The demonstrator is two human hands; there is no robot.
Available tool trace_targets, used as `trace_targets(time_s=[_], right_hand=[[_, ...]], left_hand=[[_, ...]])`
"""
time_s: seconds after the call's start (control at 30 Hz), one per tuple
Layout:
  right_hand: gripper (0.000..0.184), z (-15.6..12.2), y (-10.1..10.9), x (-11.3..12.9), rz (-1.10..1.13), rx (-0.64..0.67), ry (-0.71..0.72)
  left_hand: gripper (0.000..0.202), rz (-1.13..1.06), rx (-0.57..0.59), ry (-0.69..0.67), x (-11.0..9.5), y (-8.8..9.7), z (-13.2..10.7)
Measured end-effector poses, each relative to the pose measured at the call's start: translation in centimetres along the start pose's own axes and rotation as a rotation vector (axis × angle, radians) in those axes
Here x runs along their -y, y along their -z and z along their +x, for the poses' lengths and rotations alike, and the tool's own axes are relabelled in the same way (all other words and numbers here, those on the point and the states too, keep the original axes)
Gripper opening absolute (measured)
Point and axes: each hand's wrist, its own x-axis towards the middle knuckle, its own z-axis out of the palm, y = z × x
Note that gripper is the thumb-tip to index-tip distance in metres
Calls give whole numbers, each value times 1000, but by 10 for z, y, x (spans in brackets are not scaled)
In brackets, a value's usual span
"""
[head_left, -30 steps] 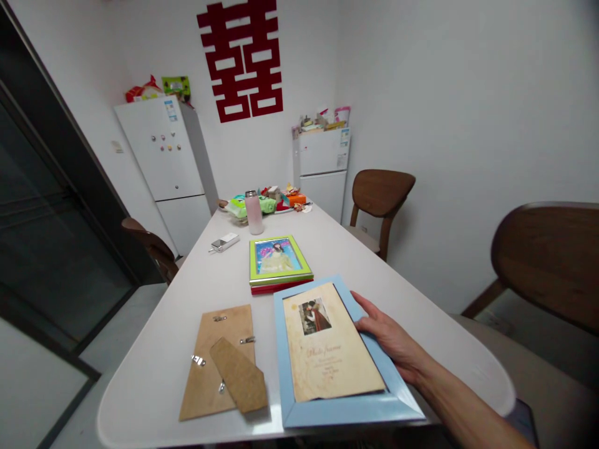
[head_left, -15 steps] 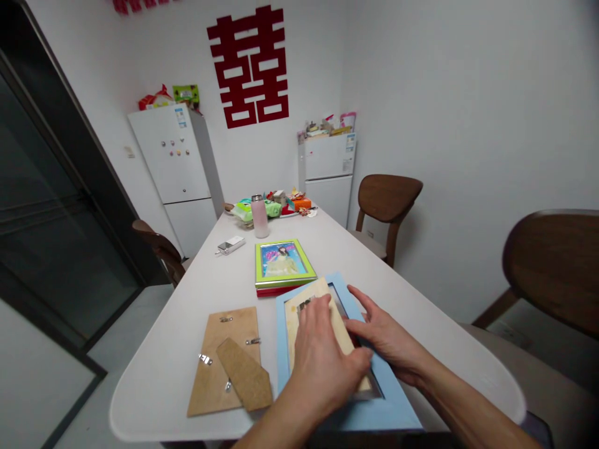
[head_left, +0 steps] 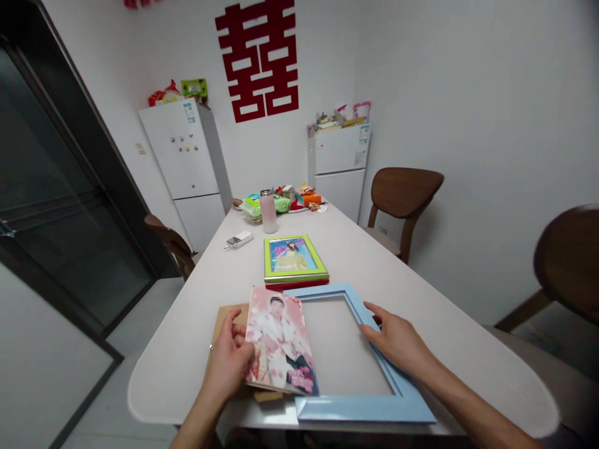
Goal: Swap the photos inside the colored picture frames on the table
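Observation:
A pink printed photo [head_left: 281, 343] of a figure in white is held at its left edge by my left hand [head_left: 229, 352], thumb on top and fingers beneath. The photo lies over the brown backing board [head_left: 229, 315], hiding most of it, and covers the left side of a light blue picture frame [head_left: 360, 408]. My right hand [head_left: 395, 340] grips the frame's right side between thumb and fingers. White tabletop shows through the frame's opening. Beyond it, a green picture frame [head_left: 266, 262] with a picture of a figure in a gown rests on a red frame [head_left: 274, 286].
A white table [head_left: 178, 349] extends away from me. On it stand a pink bottle [head_left: 268, 212], a small silver-white device [head_left: 240, 239] and, at the far end, a green package [head_left: 253, 207]. Wooden chairs [head_left: 405, 193] flank the table; a white fridge [head_left: 182, 149] stands behind.
My left hand has carried the photo left from the blue frame onto the backing board, its printed side now facing up. The frame's opening is now uncovered; my right hand remains at its right side.

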Motion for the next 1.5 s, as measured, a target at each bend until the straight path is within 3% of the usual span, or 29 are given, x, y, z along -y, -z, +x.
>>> trace_targets(time_s=[0.13,0.3,0.4,0.47,0.53,0.63,0.73,0.8,0.87,0.93,1.03,1.1,1.17,1.23,1.3,1.4,1.5], right_hand=[[49,2,-7,-4,-136,-8,39],[47,4,-12,-10,-243,-17,73],[44,1,-10,-4,-209,-107,161],[42,-2,-10,7,-99,-175,218],[43,-7,-15,22,107,-122,197],[56,-12,-32,45,509,182,24],[62,-13,-46,64,850,447,-128],[53,-13,-46,77,1007,517,-136],[43,-14,-35,90,1107,503,-98],[42,-17,-21,102,1172,434,-43],[45,-23,-7,110,1216,311,-15],[44,-26,-7,107,1201,256,-109],[43,-28,-13,97,1229,291,-212],[43,-28,-18,86,1334,330,-237],[45,-24,-17,73,1417,300,-208],[50,-14,-5,52,1296,250,-223],[53,-4,3,31,1013,236,-223]], left_hand=[[56,198,-45,-12,16,0,-6],[51,482,-9,-79,12,1,-11],[50,567,-1,-97,11,2,-13],[48,626,-16,-131,10,3,-13],[45,684,-40,-197,8,3,-16],[42,720,-7,-309,5,-4,-24],[53,716,182,-394,4,-17,-36],[65,726,288,-418,4,-27,-42],[68,716,281,-435,3,-36,-42],[63,612,190,-491,-1,-43,-38],[46,258,16,-527,-15,-50,-32],[35,-41,-69,-394,-26,-56,-32],[34,-318,-91,-199,-31,-65,-35],[38,-524,-47,-69,-31,-75,-37],[45,-612,-2,-25,-27,-80,-37],[53,-464,4,-70,-19,-76,-33],[50,8,80,-162,-13,-66,-32]])
